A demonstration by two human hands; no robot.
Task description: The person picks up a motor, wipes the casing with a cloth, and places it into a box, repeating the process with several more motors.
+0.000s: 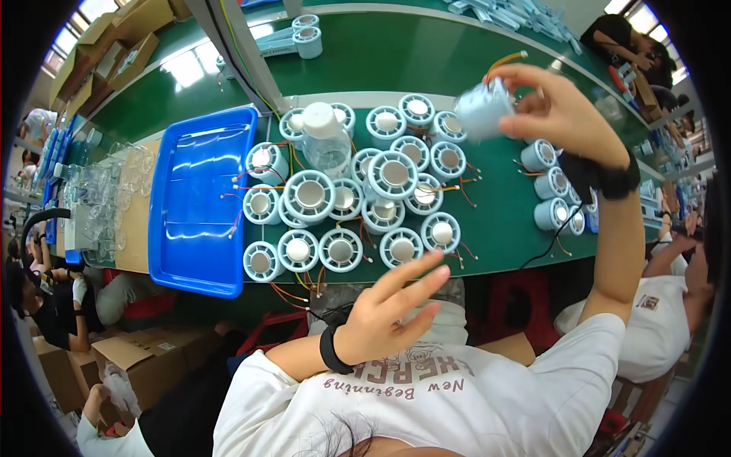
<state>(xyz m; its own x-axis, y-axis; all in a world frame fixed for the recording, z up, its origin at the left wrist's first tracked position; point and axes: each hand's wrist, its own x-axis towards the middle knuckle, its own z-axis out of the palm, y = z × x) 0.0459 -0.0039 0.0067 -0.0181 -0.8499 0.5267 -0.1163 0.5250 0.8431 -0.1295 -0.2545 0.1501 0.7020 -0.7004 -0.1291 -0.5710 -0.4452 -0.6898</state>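
Raised over the right part of the bench, my right hand grips a light blue cylindrical housing by its side. Thin coloured wires rise from its top, and it is slightly blurred. My left hand hovers at the near bench edge, fingers spread, holding nothing. Just beyond those fingers stands a light blue housing with a silver disc in its spoked ring. Many more such housings are grouped to the left, a few of them stacked, their wires trailing. A clear bottle with a white cap stands among them.
An empty blue tray lies left of the group, with clear plastic parts beyond it. More housings stand at the right beside a black cable. A metal post rises at the back. Co-workers sit on both sides.
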